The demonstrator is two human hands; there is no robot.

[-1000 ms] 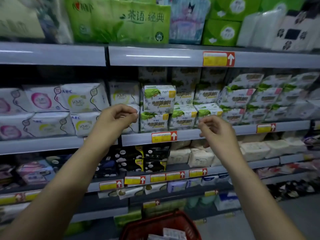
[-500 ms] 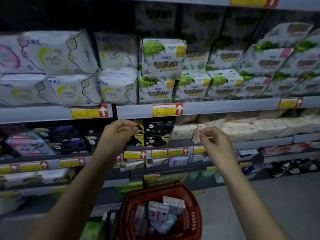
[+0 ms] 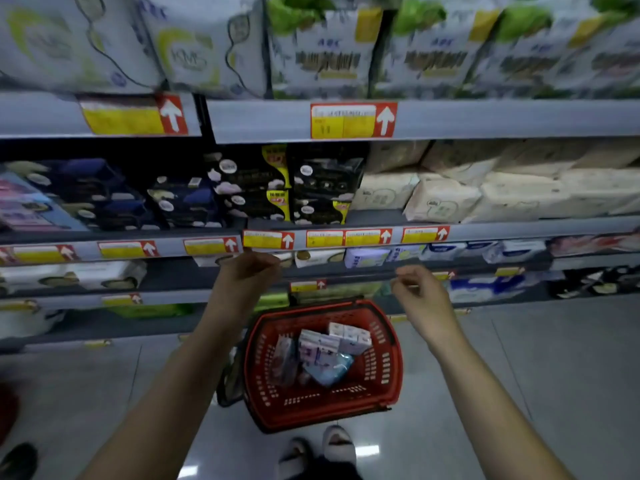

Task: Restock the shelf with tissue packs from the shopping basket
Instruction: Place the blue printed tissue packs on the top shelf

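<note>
A red shopping basket [image 3: 391, 368] stands on the floor below the shelves. Inside it lie several tissue packs [image 3: 332, 348] in white, lilac and pale blue wrappers. My left hand [image 3: 247, 275] hovers above the basket's far left rim with its fingers loosely curled, holding nothing. My right hand [image 3: 419, 294] hangs above the basket's far right rim, fingers also loosely curled and empty. Both hands are in front of the lower shelf edge [image 3: 485, 233], touching neither shelf nor basket.
Grey shelves carry black packs [image 3: 311, 188], cream packs [image 3: 446, 199] and white-green packs [image 3: 329, 46] above. Small white and lilac packs [image 3: 367, 256] sit on the low shelf. Yellow-red price tags [image 3: 353, 121] line the edges. My shoes [image 3: 322, 448] stand before the basket on grey floor.
The view has tilted down from the upper shelves to the basket. Both hands have dropped from the shelf of white-green packs to just above the basket, still empty.
</note>
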